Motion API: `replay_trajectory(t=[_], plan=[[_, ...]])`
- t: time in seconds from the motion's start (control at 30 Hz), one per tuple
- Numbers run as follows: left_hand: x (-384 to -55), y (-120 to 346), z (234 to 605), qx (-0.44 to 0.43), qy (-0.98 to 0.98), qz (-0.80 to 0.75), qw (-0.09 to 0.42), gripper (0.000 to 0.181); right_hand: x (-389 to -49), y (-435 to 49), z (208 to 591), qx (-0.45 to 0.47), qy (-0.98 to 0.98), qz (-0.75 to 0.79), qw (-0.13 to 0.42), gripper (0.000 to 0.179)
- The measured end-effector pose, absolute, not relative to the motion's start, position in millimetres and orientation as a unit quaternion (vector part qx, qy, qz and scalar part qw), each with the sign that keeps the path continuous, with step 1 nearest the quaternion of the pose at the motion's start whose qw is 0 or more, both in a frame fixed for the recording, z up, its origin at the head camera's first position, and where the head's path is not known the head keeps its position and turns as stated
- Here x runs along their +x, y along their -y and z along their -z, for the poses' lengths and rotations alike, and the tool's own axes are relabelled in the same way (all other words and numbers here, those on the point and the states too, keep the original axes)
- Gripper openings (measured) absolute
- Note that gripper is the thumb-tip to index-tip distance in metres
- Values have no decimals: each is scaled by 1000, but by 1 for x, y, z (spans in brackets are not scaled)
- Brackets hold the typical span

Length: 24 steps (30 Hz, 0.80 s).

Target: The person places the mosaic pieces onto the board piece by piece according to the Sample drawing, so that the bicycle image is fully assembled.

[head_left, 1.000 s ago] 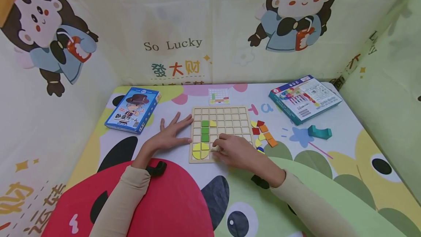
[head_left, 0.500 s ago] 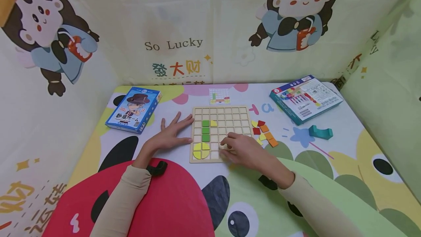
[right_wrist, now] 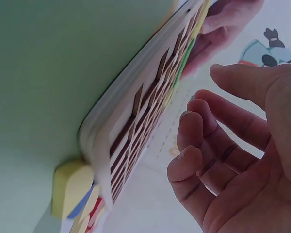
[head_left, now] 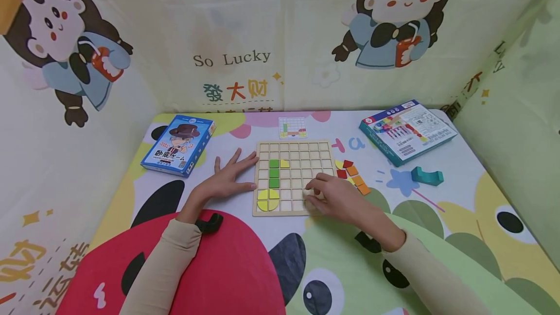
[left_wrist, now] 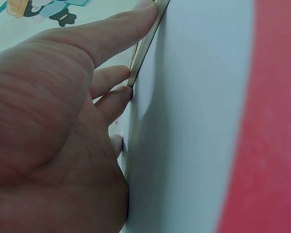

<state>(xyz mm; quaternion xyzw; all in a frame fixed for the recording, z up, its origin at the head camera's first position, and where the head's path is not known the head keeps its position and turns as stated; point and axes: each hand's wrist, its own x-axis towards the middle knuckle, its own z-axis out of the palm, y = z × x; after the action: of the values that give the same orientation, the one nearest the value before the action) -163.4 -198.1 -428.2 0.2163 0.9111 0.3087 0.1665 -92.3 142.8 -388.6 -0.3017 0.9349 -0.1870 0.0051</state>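
My left hand (head_left: 225, 179) rests spread at the left side of the wooden grid board (head_left: 311, 154), thumb and fingertips along its edge; the left wrist view shows the thumb (left_wrist: 131, 22) against that edge. Several green square tiles (head_left: 273, 173) stand in a column on the board. Below them, yellow quarter-round tiles (head_left: 268, 200) make a circle, and one more yellow tile (head_left: 284, 164) sits beside the top green one. Above the board's lower right part is my right hand (head_left: 334, 196). In the right wrist view its fingers (right_wrist: 189, 131) curl loosely, apart from the thumb, with nothing between them.
Loose orange tiles (head_left: 357, 180), red tiles (head_left: 341, 174) and yellow ones lie right of the board, partly behind my right hand. A pattern card (head_left: 292, 128) lies beyond the board. A blue box (head_left: 177, 146), a teal-edged box (head_left: 407, 132) and a teal curved block (head_left: 427, 176) stand around.
My right hand has shifted right across the board's lower rows, uncovering bare cells beside the yellow circle and covering more of the loose tiles. My left hand has stayed at the board's edge.
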Motion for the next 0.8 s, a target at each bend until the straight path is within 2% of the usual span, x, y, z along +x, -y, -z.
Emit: replay_trajectory(t=[0.23,0.8], plan=[[-164,198,428,218,-911,-307,166,87,-95,-158,392,-290,-938,186,-15,22],[-162,198,426,214,-911,-310,168,86,-89,-219,392,-186,-965,181,16,23]])
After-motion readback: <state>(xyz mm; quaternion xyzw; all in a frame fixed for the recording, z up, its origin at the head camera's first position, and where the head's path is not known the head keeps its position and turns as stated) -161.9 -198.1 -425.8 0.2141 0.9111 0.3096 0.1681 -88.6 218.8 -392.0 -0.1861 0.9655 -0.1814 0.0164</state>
